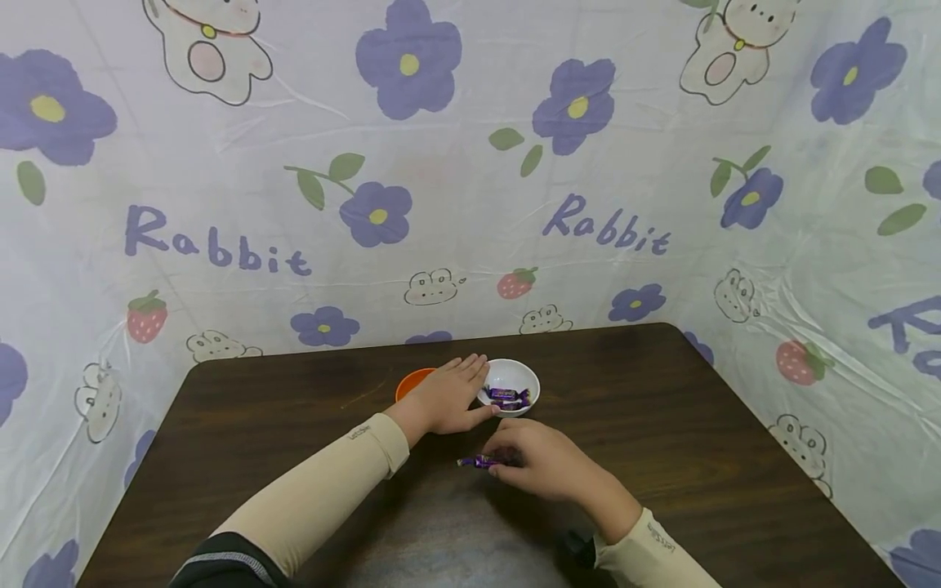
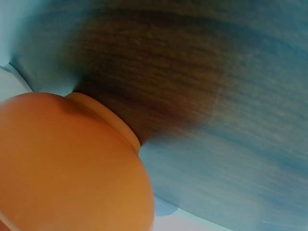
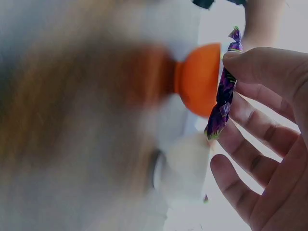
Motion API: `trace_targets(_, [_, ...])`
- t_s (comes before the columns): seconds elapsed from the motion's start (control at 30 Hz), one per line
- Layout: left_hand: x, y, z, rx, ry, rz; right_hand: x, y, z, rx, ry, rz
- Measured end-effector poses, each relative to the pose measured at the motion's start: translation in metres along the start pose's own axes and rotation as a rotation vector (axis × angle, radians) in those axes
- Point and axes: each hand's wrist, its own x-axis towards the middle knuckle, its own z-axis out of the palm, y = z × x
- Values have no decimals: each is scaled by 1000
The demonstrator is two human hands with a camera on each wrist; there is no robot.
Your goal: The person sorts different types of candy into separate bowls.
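A wrapped candy (image 3: 224,98) in shiny purple foil with twisted ends is pinched by my right hand (image 3: 269,110), thumb on one side and fingers on the other. In the head view that hand is just in front of a white bowl (image 1: 512,373), above the table. Several purple candies (image 1: 509,398) lie inside this bowl. My left hand (image 1: 450,398) lies with straight fingers at the white bowl's left side, its thumb by the front rim. Behind the left hand, partly covered, stands an orange bowl (image 1: 412,380); its rounded side fills much of the left wrist view.
A dark wood-grain table (image 1: 294,441) with rounded far corners carries the bowls. Behind it and along the sides hangs a pale curtain (image 1: 456,163) printed with flowers, rabbits and strawberries. The bowls stand side by side near the table's far edge.
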Motion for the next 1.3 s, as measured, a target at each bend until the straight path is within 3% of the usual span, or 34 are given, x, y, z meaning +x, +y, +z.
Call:
trace_targets(0.4, [-2, 4, -4, 10, -23, -15, -6, 29, -33, 32, 149, 110])
trace_targets(0.77, [-1, 6, -5, 9, -14, -14, 6, 50, -39, 31, 255, 184])
trace_targets(1.3, [1, 3, -3, 21, -14, -19, 27, 67, -32, 20, 281, 202])
